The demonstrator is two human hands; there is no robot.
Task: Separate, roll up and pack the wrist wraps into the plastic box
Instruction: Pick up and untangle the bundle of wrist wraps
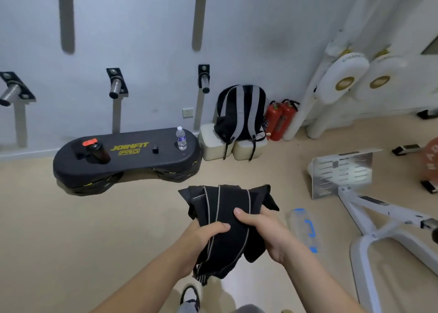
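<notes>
Closest of all, a shoe (189, 293) stands on the floor (106, 229). Just above it, both hands hold one bunch of black wrist wraps (222, 206) up in the air. The left hand (203, 235) has its fingers curled round the left side of the bunch, with the thumb on top. The right hand (265, 232) grips the right side the same way. The wraps are all stuck together in one lump, and some ends hang down below the hands.

I think the job is only starting, because the wraps are not pulled apart yet. To do this well, one hand should hold the bunch tight. The other hand should find one loose end and pull it out slowly. Pulling fast could make the sticky parts grab each other again.

The plastic box (304, 229) lies on the floor just to the right of the hands. It looks blurry, so I cannot tell if its lid is open.

Farther away a black step board (128, 156) sits by the wall, with a water bottle (181, 138) on its right end. A backpack (239, 111) leans on the wall past that.
</notes>
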